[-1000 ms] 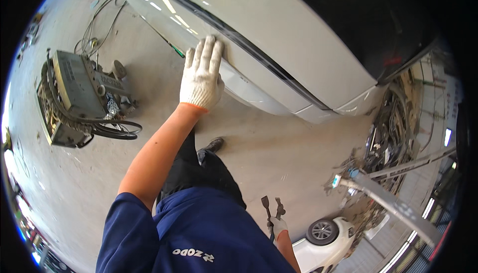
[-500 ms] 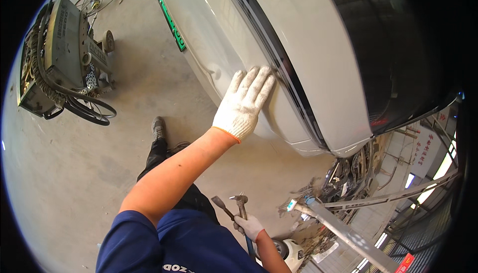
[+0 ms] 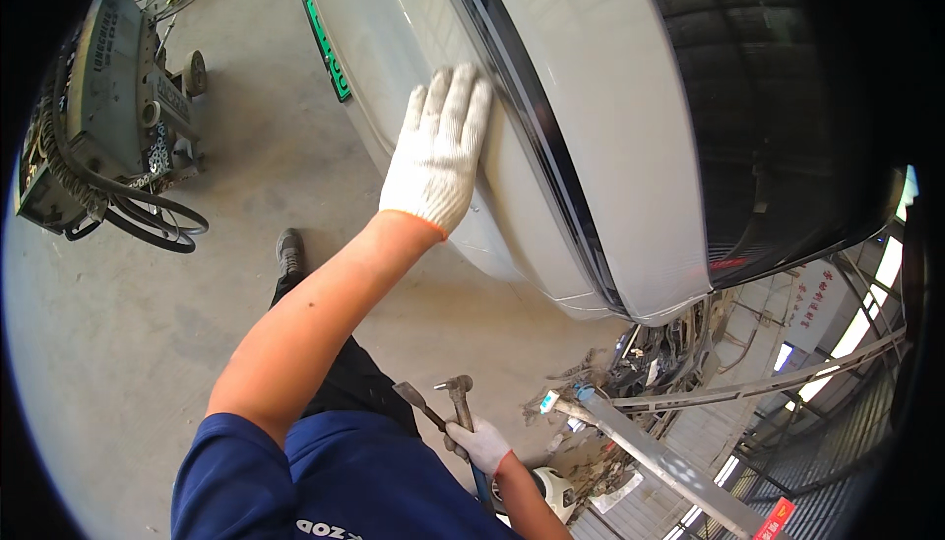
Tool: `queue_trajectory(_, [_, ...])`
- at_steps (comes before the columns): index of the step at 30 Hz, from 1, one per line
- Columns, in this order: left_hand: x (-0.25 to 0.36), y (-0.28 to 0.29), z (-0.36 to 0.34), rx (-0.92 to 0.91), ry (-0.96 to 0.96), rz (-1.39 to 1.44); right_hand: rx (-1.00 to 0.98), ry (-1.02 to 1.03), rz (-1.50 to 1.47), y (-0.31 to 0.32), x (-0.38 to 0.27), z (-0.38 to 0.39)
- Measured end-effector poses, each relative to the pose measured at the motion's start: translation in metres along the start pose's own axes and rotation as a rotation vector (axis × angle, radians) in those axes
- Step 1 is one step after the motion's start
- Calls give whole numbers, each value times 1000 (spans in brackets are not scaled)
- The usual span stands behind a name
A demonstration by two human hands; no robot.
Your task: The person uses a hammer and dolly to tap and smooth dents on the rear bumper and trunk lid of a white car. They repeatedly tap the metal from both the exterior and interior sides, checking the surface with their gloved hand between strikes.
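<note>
In a white knitted glove, my left hand lies flat on the pale body panel of a car. Its fingers are stretched out toward the dark trim strip along the panel; its thumb is hidden. Lower down, close to my body, my gloved right hand grips two tools together. One is a hammer with a metal head and a blue lower handle. Beside it sticks out a dark flat-bladed tool, like a chisel or scraper.
A grey wheeled machine with thick black hoses stands on the floor at the left. A green plate is fixed to the car. At the lower right are a long metal post and a heap of parts.
My left hand has slid up and to the left along the panel, still flat. The view has shifted slightly. My right hand keeps hold of both tools.
</note>
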State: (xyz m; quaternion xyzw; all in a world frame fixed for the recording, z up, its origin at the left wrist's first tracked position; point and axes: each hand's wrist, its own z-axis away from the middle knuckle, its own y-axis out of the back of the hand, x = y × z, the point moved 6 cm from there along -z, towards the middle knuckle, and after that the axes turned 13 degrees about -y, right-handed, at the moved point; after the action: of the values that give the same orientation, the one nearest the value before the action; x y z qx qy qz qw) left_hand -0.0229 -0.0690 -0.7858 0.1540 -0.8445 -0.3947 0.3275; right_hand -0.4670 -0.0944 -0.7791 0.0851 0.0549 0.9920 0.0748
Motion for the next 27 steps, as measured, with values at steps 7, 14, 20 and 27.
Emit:
queue_trajectory(7, [40,3,51,-215,-244,146,-53,153,106,10,-53,17])
queue_trajectory(14, [-7,16,166,-510,423,652,18,424,261,23,-116,39])
queue_trajectory(20, [46,55,256,-49,1181,1945,30,605,482,8,-178,68])
queue_trajectory(27, [61,114,198,214,1117,1892,-21,696,374,-37,-219,91])
